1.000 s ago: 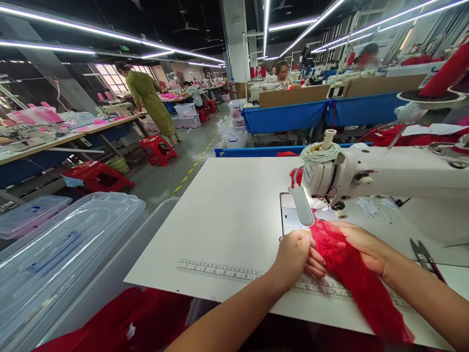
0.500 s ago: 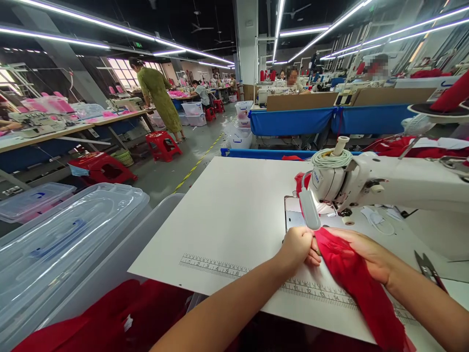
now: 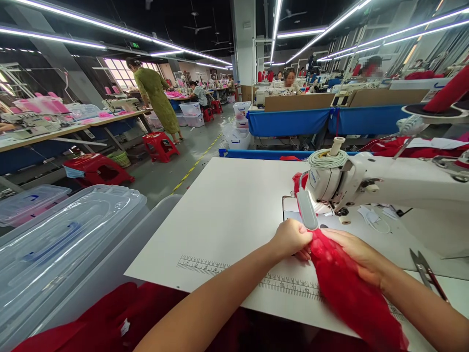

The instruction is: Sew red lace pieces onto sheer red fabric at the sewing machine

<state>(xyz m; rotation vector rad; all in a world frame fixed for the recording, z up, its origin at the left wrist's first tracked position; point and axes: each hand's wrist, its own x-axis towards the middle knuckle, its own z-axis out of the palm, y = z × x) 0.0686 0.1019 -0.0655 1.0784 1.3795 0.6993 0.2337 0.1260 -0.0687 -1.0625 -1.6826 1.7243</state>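
A strip of red fabric (image 3: 348, 293) runs from the table's near edge up under the head of a white sewing machine (image 3: 384, 183). My left hand (image 3: 291, 238) is closed, pinching the fabric's left edge just in front of the needle area. My right hand (image 3: 357, 254) lies on top of the fabric with its fingers pressed down on it. More red fabric (image 3: 298, 181) shows behind the machine head. The needle itself is hidden by the machine's lamp arm.
A white sewing table (image 3: 227, 215) carries a printed ruler (image 3: 256, 278) along its front. Thread snips (image 3: 427, 274) lie at the right. Clear plastic bins (image 3: 66, 239) stand at my left, red cloth (image 3: 110, 322) below. Other people work at distant tables; red stools (image 3: 161, 145) line the aisle.
Both hands have slid forward with the red fabric toward the machine head. The camera view shifted slightly.
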